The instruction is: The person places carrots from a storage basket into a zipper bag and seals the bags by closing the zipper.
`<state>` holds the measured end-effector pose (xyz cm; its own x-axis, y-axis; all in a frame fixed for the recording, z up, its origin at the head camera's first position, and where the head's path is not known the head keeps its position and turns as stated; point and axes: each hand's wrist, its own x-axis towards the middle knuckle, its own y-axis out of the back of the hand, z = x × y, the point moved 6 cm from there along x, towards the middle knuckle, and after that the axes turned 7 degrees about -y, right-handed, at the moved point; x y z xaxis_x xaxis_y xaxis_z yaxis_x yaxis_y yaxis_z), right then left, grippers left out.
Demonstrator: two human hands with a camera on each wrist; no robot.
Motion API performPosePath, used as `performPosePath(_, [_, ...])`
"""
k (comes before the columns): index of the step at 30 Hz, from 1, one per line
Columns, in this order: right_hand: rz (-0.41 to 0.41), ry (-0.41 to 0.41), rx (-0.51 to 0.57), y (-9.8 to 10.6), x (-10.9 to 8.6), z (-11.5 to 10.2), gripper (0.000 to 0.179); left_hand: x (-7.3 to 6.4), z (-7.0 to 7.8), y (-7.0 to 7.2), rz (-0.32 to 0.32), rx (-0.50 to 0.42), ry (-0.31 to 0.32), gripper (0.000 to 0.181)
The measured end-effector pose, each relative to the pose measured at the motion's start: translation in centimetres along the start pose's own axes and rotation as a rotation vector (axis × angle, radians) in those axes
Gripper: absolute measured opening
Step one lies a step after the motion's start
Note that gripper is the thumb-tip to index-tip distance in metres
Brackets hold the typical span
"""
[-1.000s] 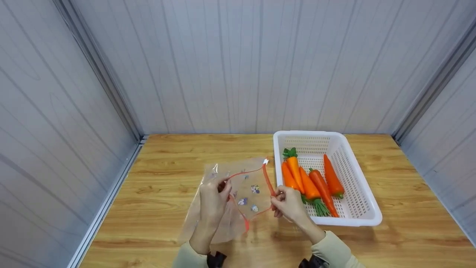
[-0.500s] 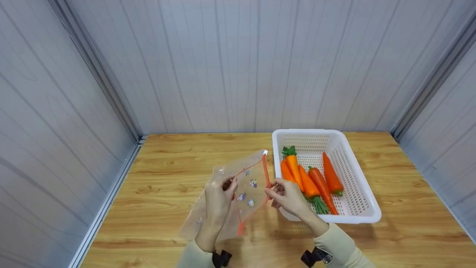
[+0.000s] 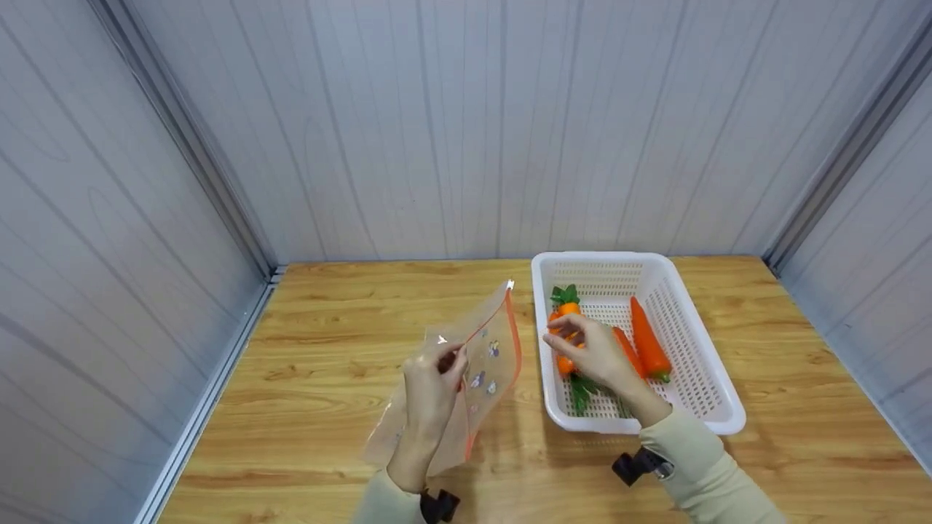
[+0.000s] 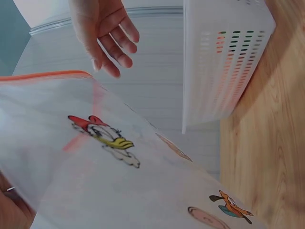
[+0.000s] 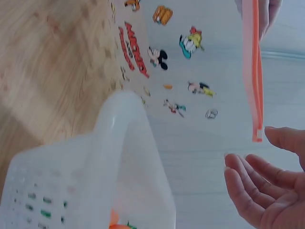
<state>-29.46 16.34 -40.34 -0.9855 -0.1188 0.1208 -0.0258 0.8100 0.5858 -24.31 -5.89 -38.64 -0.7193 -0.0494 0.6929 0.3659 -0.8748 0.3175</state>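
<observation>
In the head view, the left hand (image 3: 429,386) is low in the middle of the frame. It pinches the edge of a clear bag (image 3: 484,367) with little pictures on it. The bag's mouth is spread wide and faces the right of the frame. Its body goes back from there to the lower left. A red strip (image 3: 515,327) runs up and down along the mouth, with a white clip (image 3: 510,284) at the top end. The right hand (image 3: 598,353) is right of the middle, over a white basket (image 3: 692,356). Its fingers point left, apart from the thumb, and it holds nothing. Carrots lie under it, partly hidden. One big carrot (image 3: 649,342) leans with its thin tip up and its fat end low. The basket sits on the worktop (image 3: 306,393).

In the left wrist view, the bag fills the lower left and slants down to the lower right. The right hand hangs at the top, fingers loose.

In the right wrist view, the strip points straight down at the upper right. Just below its end, the right hand's fingers point left, near it but apart.
</observation>
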Motion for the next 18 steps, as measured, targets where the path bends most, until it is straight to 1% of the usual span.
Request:
performPosePath(3, [0.006, -0.013, -0.031, 0.7, 0.5, 0.7, 0.027, -0.1, 0.0, -0.1, -0.007, 0.005, -0.002, 0.01])
performPosePath(5, [0.007, -0.026, -0.041, 1.1, 0.9, 1.4, 0.028, -0.2, 0.0, -0.2, -0.022, 0.003, -0.01, 0.009])
performPosePath(8, [-0.007, -0.068, -0.047, 1.6, 1.5, 2.6, 0.031, -0.3, -0.1, -0.3, -0.04, -0.005, -0.011, 0.008])
performPosePath(10, [-0.022, -0.103, -0.053, 2.0, 2.0, 3.5, 0.033, -0.3, -0.1, -0.4, -0.047, -0.012, -0.012, 0.008])
performPosePath(13, [-0.059, -0.155, -0.053, 2.5, 2.7, 4.7, 0.036, -0.3, -0.2, -0.4, -0.04, -0.014, 0.002, 0.009])
performPosePath(18, [-0.133, -0.277, -0.014, 3.1, 3.6, 6.5, 0.044, -0.3, -0.2, -0.4, -0.029, -0.018, 0.017, 0.009])
